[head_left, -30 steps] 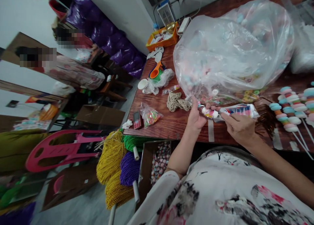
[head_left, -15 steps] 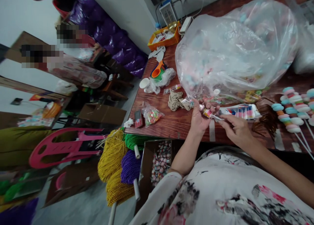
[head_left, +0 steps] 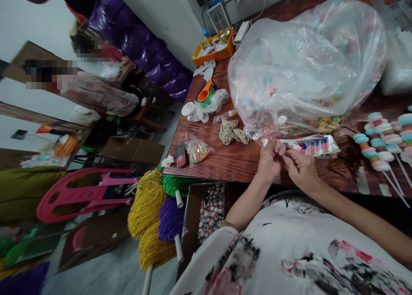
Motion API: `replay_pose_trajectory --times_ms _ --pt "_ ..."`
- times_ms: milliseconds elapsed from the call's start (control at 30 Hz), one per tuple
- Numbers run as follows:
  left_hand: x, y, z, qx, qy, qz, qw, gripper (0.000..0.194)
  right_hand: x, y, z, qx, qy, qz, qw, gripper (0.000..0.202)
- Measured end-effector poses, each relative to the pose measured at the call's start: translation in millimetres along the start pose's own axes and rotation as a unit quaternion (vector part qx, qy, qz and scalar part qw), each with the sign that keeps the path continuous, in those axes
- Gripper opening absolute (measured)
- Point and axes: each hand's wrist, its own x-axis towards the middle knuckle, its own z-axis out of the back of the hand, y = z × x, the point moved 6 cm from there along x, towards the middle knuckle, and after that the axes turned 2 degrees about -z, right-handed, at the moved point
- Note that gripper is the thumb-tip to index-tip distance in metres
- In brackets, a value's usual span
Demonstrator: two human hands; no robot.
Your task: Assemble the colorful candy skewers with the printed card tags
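Note:
My left hand is closed around a wrapped candy stick, whose clear printed wrapper sticks out past the thumb toward the upper left. Close beside it, my right hand pinches at the lower end of the same stick, its fingertips nearly touching those of my left. The fingers cover most of the stick's middle. Behind my hands lies a stack of flat printed wrappers. Brown twist ties or strips are bunched to the right of it. Several pastel candy skewers on white sticks lie at the far right.
A large clear bag of pastel candies fills the back of the table. To the left are a crumpled beige cloth, a small candy bag, a phone and orange-handled scissors. Below the edge stands a box of wrapped candies.
My right hand has moved left, up against my left hand. My left fingers have curled further over the candy stick, hiding more of it, and its wrapped end has turned slightly.

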Motion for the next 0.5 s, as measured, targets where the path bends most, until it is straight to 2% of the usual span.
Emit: replay_pose_trajectory --times_ms 133,233,367,433,500 --pt "-5 8 6.1 0.019 -0.005 0.018 1.000 0.031 -6 -7 4 -0.017 -0.020 -0.003 1.000 0.016" --pt "-10 23 6.7 0.062 -0.010 0.056 0.996 0.038 -14 -3 1 -0.078 -0.028 0.049 0.995 0.015" --pt "-13 40 1.1 0.115 0.019 0.073 0.990 0.046 -16 3 -2 -0.140 -0.050 0.098 0.984 0.019" --pt "-19 40 -1.1 0.141 0.033 0.065 0.987 0.043 -10 -1 4 -0.133 -0.055 0.092 0.985 0.019" --pt "-31 31 -6.1 0.201 0.075 0.066 0.974 0.039 -2 -6 18 -0.112 -0.050 0.085 0.989 0.019"
